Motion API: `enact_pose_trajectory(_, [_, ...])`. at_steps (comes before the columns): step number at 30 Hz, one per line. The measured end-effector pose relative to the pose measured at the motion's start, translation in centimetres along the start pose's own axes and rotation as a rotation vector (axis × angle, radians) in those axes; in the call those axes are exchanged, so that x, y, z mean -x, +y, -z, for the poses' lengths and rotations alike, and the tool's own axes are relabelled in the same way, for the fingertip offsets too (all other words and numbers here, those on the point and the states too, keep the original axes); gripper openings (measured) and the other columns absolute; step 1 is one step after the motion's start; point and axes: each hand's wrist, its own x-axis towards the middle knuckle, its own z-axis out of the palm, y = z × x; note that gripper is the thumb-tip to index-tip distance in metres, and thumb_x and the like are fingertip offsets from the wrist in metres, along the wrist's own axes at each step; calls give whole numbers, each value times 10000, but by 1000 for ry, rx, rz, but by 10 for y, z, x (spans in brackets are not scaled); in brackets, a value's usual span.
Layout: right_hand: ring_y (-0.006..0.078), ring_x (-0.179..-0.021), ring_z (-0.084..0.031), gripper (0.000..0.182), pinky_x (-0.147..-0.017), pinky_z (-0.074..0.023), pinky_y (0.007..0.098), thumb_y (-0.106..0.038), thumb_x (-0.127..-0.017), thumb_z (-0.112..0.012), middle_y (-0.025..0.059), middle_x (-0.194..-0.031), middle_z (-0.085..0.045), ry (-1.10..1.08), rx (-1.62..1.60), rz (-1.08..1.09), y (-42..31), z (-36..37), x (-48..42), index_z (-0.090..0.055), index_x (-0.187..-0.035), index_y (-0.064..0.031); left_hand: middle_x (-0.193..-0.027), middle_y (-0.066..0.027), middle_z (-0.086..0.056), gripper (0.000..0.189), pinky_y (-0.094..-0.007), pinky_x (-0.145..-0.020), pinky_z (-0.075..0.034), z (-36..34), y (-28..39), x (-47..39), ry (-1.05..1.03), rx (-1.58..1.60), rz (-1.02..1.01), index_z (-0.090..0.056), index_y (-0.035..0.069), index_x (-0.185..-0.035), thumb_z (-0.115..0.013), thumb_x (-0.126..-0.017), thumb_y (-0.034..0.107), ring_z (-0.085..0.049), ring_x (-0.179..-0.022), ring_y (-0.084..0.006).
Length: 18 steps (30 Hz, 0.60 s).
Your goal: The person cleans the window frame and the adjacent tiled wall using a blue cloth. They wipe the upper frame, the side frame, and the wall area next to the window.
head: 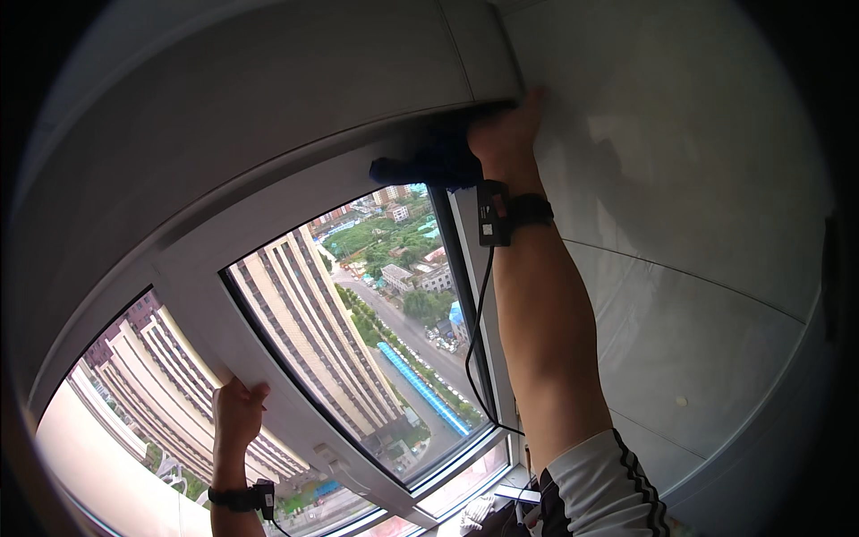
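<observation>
High in the window's upper right corner, my right hand [504, 137] holds a dark blue cloth [436, 161] against the top of the white window frame [295, 201]. Shadow hides most of its fingers; one digit points up beside the tiled wall. Lower on the left, my left hand [239, 411] grips the edge of the white upright [201, 322] between two panes, thumb lying on its face. Each wrist wears a black strap with a small cabled box. Below and right of my left hand, a white window handle [342, 468] sits on the frame.
Grey wall tiles [691, 322] run along the right, and a panelled surface [302, 74] overhangs the window. Through the glass, tall buildings [315, 335] and a road appear far below. A striped cloth item [478, 512] lies by the sill. A black cable [472, 356] hangs beside my right arm.
</observation>
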Motion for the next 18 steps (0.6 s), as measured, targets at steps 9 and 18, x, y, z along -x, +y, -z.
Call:
enact_pose_trajectory(9, [222, -1454, -429, 739, -1246, -276, 366, -649, -1083, -395, 76, -1567, -484, -66, 78, -131, 25, -4, 13, -417, -1549, -76, -719, -163, -734, 260, -385, -637, -580, -4, -4, -7, -16, -28, 9, -726, -49, -975, -781, -928, 200, -754, -647, -267])
enact_pose_trajectory(18, [142, -1129, -646, 793, -1130, -370, 283, -671, -1089, -323, 22, -1016, -775, 96, 224, -130, -12, -40, 57, -736, -1142, 4, -715, -161, -729, 256, -376, -640, -586, -4, -14, -10, 0, 1, 10, -734, -48, -992, -779, -918, 193, -751, -645, -261])
